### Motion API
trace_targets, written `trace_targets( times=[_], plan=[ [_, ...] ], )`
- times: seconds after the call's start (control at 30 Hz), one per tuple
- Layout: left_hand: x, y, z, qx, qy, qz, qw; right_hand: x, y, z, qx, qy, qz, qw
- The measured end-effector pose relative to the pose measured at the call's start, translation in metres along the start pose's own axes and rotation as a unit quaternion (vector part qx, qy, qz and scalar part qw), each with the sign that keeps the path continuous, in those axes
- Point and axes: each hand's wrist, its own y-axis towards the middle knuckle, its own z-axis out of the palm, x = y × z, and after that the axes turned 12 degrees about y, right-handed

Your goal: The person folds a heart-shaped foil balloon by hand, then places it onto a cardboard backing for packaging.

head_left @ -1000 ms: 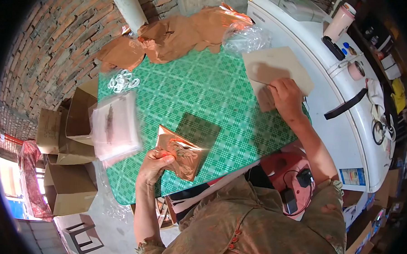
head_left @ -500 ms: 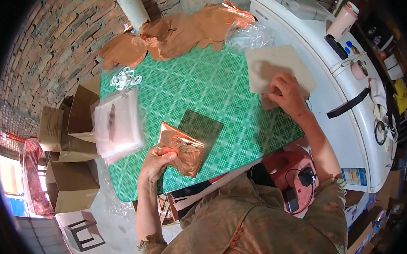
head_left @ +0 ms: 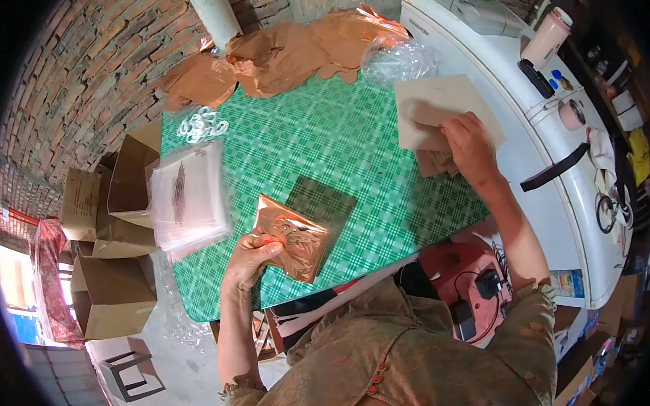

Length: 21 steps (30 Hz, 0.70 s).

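The left hand (head_left: 253,259) is closed in a firm pinch at the near edge of the green checked table (head_left: 306,129), its thumb flat on top and its other fingers mostly hidden underneath, gripping one corner of a shiny copper-coloured foil packet (head_left: 299,247). The packet sits over the table's near edge, wrinkled where the thumb presses and smoother toward its far corner. The right hand (head_left: 472,148) is over the table's right side, its fingers bent and drawn close together rather than spread, with the fingertips over a pale board (head_left: 435,95); whether they pinch the board or merely rest on it, I cannot tell. Brown pieces (head_left: 435,164) show from beneath the board, also at the table's right side. Along the table's far edge lie copper-brown sheets (head_left: 295,53), with crumpled clear plastic (head_left: 400,61) at its far right corner. At the table's left edge are clear plastic sleeves (head_left: 191,204) and, farther back, white loops (head_left: 201,125).
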Motion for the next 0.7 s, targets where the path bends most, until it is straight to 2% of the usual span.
trace_targets(
  times=[0.13,0.23,0.33,0.43,0.53,0.63,0.7],
  plan=[
    [0.000,0.000,0.002,-0.006,-0.007,0.003,1.000,0.001,0.004,-0.002,-0.027,-0.031,-0.032,0.999],
    [0.000,0.000,0.002,-0.008,-0.011,0.004,1.000,0.002,0.006,-0.008,-0.013,0.048,0.048,0.998],
    [-0.001,-0.001,0.003,-0.010,-0.008,0.000,1.000,0.012,0.009,-0.017,0.011,0.103,0.022,0.994],
    [0.001,0.001,0.002,-0.015,-0.005,-0.003,1.000,0.024,-0.007,-0.019,0.060,0.077,0.005,0.995],
    [-0.001,0.001,0.003,-0.016,-0.013,0.000,1.000,0.029,-0.026,-0.013,0.086,-0.038,-0.020,0.995],
    [-0.001,0.001,0.003,-0.011,-0.017,-0.002,1.000,0.026,-0.040,-0.014,0.069,-0.100,-0.125,0.985],
    [-0.004,0.000,0.006,-0.020,-0.015,-0.003,1.000,0.028,-0.047,-0.013,0.057,-0.099,-0.131,0.985]
  ],
)
